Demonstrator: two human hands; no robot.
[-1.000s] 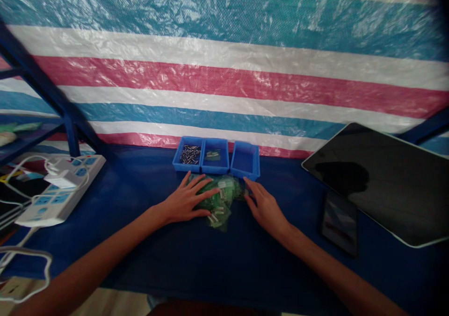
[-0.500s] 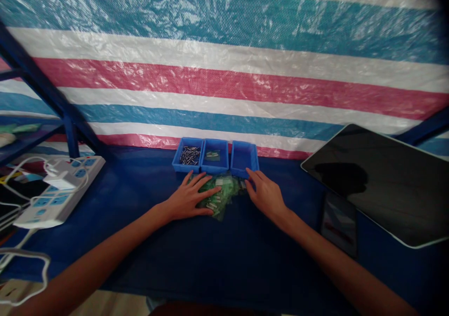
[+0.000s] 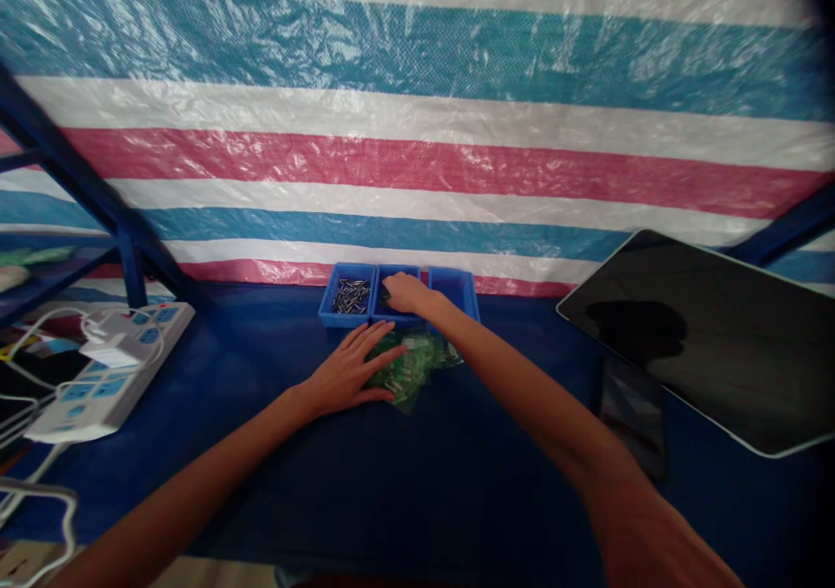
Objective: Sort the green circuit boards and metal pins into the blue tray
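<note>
My left hand (image 3: 345, 370) lies flat with fingers spread, touching the left side of a pile of small green-tinted plastic bags (image 3: 414, 366). Small pieces show through the plastic. My right hand (image 3: 404, 294) reaches into the middle blue tray (image 3: 397, 270), its fingers curled downward and pressed together. What is between those fingertips is hidden, and the hand covers most of that tray's inside. Beside it, the left blue tray (image 3: 339, 319) holds many small metal pins (image 3: 350, 296). The right blue tray (image 3: 460, 285) is partly behind my right wrist.
A white power strip (image 3: 117, 379) with plugged-in chargers and cables lies at the left. On the right are a dark-screened flat panel (image 3: 711, 344) and a phone (image 3: 631, 414). A striped plastic sheet (image 3: 417, 162) hangs behind the blue table (image 3: 391, 484).
My right hand has moved left and away from me, from the front of the right tray into the middle tray. My left hand stays on the bags. The view has tilted slightly.
</note>
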